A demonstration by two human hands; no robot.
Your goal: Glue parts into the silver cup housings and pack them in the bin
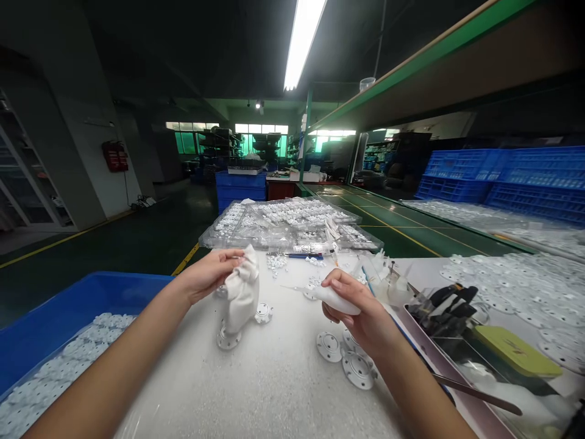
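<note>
My left hand [208, 273] is closed on a white cloth [242, 291] that hangs down over a round white plastic part [227, 337]. My right hand [361, 311] is closed around a white squeeze tube [336, 299] whose thin nozzle points left toward the cloth. Several round white flanged discs [357, 369] lie on the white foam-covered table [256, 390] just below my right hand, and one more disc [264, 313] sits beside the cloth.
A blue bin [68, 311] with several white discs stands at the left. Clear trays of small white parts [287, 222] sit at the table's far end. A tray with black tools and a yellow tin [516, 350] is at right. Blue crates [503, 174] line the back right.
</note>
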